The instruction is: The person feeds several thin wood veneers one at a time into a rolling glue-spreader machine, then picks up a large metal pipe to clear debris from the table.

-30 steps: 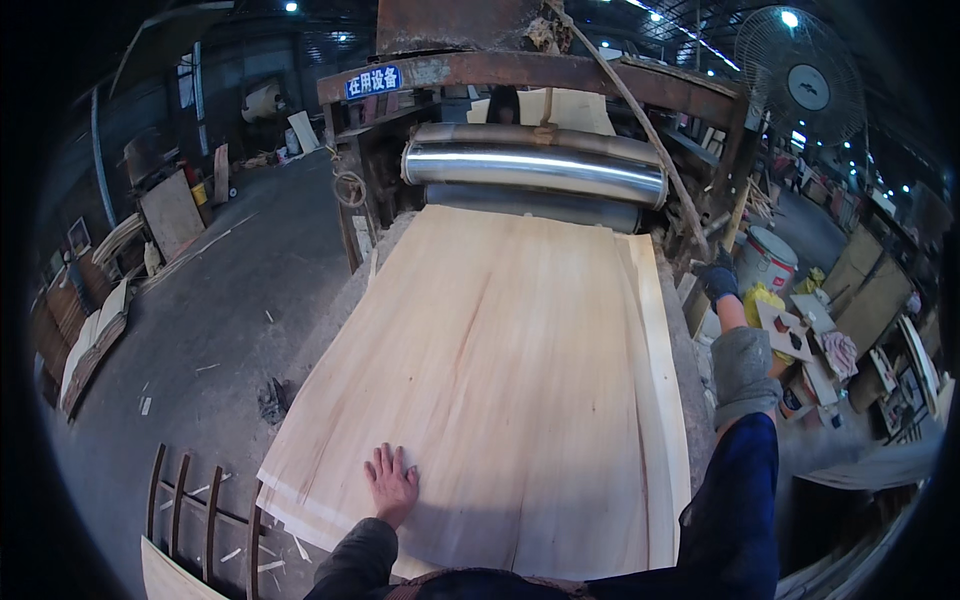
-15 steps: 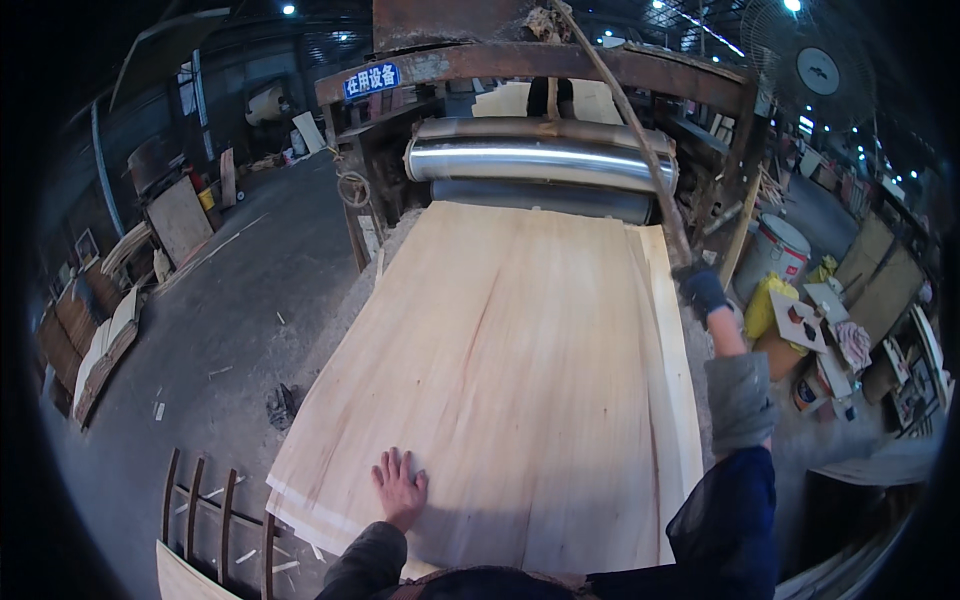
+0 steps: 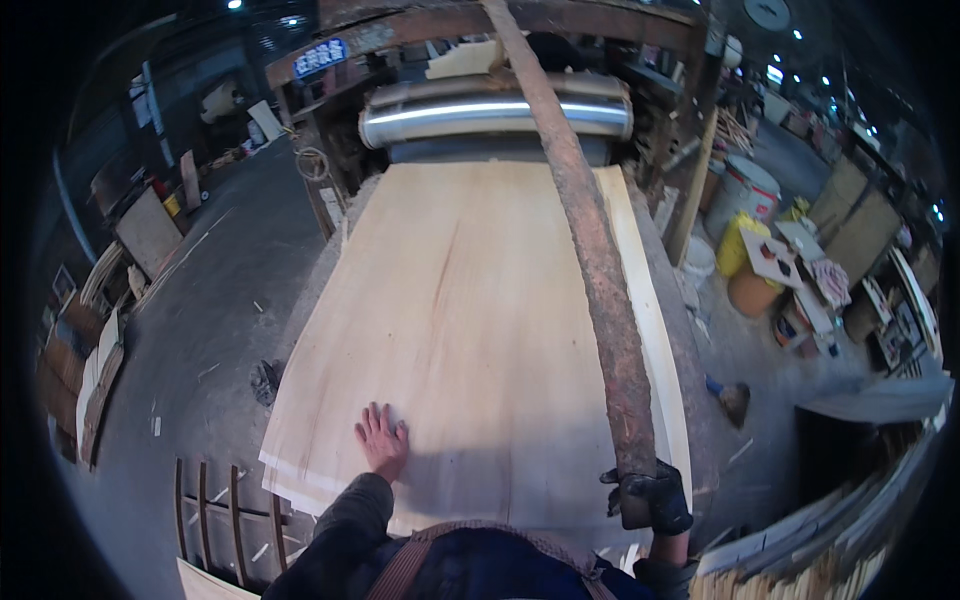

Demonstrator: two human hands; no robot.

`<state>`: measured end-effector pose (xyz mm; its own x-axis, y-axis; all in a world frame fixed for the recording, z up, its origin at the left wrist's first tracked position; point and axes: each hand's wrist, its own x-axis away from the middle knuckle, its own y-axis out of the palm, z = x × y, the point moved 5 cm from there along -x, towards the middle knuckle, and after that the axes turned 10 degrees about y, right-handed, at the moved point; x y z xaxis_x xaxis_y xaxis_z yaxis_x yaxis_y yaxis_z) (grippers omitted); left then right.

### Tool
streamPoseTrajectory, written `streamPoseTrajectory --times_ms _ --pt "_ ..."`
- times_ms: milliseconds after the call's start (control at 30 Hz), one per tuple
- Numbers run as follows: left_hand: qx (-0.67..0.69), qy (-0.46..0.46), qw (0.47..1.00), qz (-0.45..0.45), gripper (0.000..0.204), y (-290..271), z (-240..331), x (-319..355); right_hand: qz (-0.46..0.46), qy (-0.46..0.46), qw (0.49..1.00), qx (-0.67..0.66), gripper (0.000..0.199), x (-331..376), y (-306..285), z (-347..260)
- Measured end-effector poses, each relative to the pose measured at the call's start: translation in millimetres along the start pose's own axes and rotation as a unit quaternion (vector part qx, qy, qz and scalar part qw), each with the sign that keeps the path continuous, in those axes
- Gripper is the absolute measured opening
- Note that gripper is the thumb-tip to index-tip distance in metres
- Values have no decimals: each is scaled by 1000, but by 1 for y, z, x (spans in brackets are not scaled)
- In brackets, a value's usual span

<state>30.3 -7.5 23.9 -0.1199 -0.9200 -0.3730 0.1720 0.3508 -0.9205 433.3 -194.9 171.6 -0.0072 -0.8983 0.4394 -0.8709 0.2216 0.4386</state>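
A pale wood veneer sheet [image 3: 450, 330], streaked with brown grain, stretches from my waist to a machine's shiny metal roller [image 3: 480, 118]. My left hand [image 3: 382, 440] is bare and lies flat near the sheet's close left part, fingers spread. In a dark glove, my right hand [image 3: 655, 498] is closed round the near end of a long, rough, reddish-brown pole [image 3: 590, 250]. The pole slants away over the sheet and across the roller, up to the machine's frame. What its far end touches is cut off by the upper edge.
A rusty frame beam [image 3: 620, 25] spans above the roller, with a handwheel [image 3: 312, 164] at its left. On the right stand a drum [image 3: 742, 190], a yellow bag [image 3: 738, 240] and stacked sheets [image 3: 810, 560]. A metal rack [image 3: 235, 515] stands at the lower left.
My right hand has come back toward my body, bringing the pole's near end over the sheet's right part. My left hand stays flat on the sheet. The view has shifted.
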Motion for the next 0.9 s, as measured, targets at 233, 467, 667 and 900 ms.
streamPoseTrajectory --times_ms 233,467,667,900 --pt "-20 -9 999 -25 48 7 -5 3 94 15 990 109 31 86 -46 51" --pt "-38 -15 999 -28 48 13 -10 4 85 -115 943 300 25 88 -68 54" --pt "-26 -13 999 -32 48 12 -9 0 142 -91 986 -5 19 81 -120 60" --pt "-7 -13 999 -29 47 14 -10 6 293 -18 929 224 23 72 -240 64"
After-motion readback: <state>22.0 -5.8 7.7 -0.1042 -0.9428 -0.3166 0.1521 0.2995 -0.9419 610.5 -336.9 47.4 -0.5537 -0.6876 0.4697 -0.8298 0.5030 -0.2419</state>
